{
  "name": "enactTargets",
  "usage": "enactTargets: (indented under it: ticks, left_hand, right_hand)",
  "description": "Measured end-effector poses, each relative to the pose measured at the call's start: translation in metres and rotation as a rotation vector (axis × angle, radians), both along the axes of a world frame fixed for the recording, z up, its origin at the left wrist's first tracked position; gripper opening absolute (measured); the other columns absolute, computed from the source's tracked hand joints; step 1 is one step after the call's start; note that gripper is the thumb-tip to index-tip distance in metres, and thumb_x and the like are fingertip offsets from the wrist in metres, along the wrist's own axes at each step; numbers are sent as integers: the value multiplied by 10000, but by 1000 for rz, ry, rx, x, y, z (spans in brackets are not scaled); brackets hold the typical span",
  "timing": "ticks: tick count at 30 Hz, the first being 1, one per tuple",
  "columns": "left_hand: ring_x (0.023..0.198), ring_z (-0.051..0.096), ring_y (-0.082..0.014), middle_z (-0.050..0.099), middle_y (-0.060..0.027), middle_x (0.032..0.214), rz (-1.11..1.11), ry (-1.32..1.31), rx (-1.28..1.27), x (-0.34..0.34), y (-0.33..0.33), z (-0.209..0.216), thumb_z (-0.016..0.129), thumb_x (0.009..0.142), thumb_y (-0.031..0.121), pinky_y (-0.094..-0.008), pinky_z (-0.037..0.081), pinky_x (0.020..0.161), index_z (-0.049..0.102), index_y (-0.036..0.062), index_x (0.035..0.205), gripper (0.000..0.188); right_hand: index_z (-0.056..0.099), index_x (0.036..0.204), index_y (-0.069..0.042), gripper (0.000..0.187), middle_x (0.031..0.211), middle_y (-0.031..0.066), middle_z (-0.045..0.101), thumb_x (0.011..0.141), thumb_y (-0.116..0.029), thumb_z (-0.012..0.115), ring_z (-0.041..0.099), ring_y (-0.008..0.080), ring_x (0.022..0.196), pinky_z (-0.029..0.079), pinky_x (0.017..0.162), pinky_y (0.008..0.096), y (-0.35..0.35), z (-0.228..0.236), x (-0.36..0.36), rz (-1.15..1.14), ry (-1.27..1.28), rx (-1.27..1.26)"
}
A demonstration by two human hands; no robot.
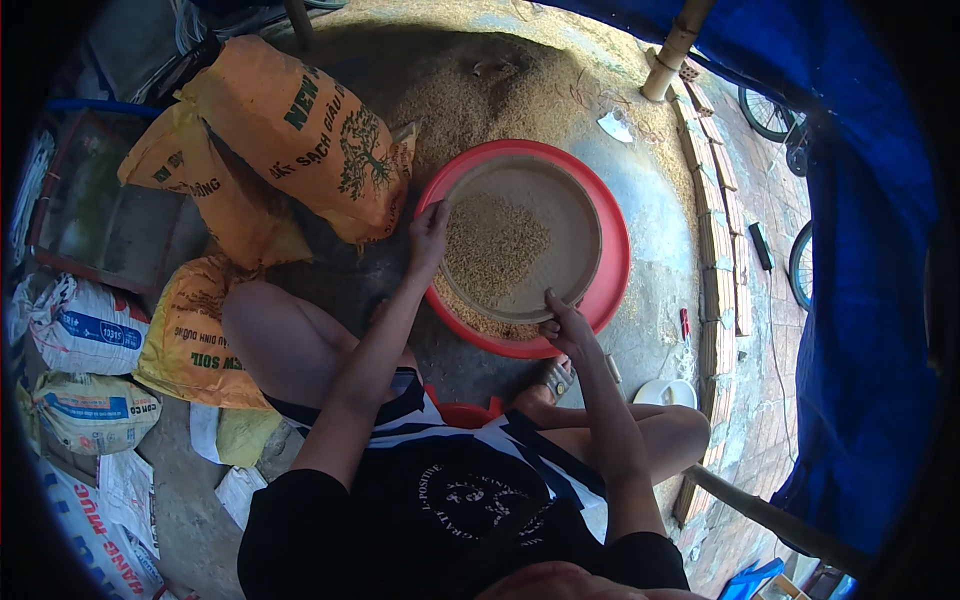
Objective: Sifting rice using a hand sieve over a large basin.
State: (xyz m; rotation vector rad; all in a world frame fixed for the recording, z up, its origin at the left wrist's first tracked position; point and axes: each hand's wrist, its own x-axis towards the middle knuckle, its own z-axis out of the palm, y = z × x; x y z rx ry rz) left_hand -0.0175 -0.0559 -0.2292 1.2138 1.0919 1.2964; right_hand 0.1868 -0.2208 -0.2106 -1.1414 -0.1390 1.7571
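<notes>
A round sieve (575, 225) with a brownish rim is over a wide red basin (616, 265). Pale, husk-like grain (495, 245) is gathered toward the sieve's left side, leaving its right side mostly bare. My left hand (430, 238) is closed on the sieve's left rim. At the near right rim, my right hand (566, 324) grips with the thumb on top and the fingers partly hidden below. More grain (485, 320) shows in the basin along the sieve's near edge. Whether the sieve touches the basin I cannot tell.
Large orange sacks (310, 135) stand at the left, with white sacks (85, 325) farther out. Loose grain (560, 100) spreads across the floor beyond the basin. Bricks (717, 250) form a low row at the right, near a bamboo pole (675, 55) and a blue tarp (870, 200).
</notes>
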Motion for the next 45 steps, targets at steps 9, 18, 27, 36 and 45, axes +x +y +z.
enactTargets:
  ticks: [9,18,27,36,45]
  left_hand:
    - [955,447,-223,444,-160,1028,-98,195,-142,2,0,-4,462,790,327,-303,338,811,326,-22,1129,505]
    - [1055,342,-323,355,-221,1096,-46,685,372,-42,11,129,509,756,250,-367,280,885,304,-24,1139,513]
    - [928,458,-303,472,-180,982,609,932,759,-155,111,312,518,727,354,-357,367,800,453,4,1025,464]
    - [879,518,-289,555,-178,878,44,1098,2,-212,148,315,410,653,642,-349,406,730,592,9,817,679]
    - [987,449,-238,464,-140,1060,-150,1237,451,-143,53,289,490,736,408,-324,357,798,244,92,1232,637]
  right_hand:
    - [430,817,-84,105,595,-11,423,811,-187,448,284,43,369,217,313,163,4,-14,5,-80,174,-26]
    - [432,808,-90,81,569,-7,415,810,-170,426,296,56,372,233,323,177,22,-17,11,-179,259,11]
    - [423,759,-125,70,559,-19,403,812,-170,414,292,55,364,229,325,180,20,-7,6,-194,180,25]
    - [425,731,-119,98,509,-21,377,806,-182,425,295,52,346,218,310,171,26,-5,9,-199,196,40]
    - [427,732,-118,63,529,-27,380,787,-139,449,284,33,337,206,290,155,59,99,24,-231,97,155]
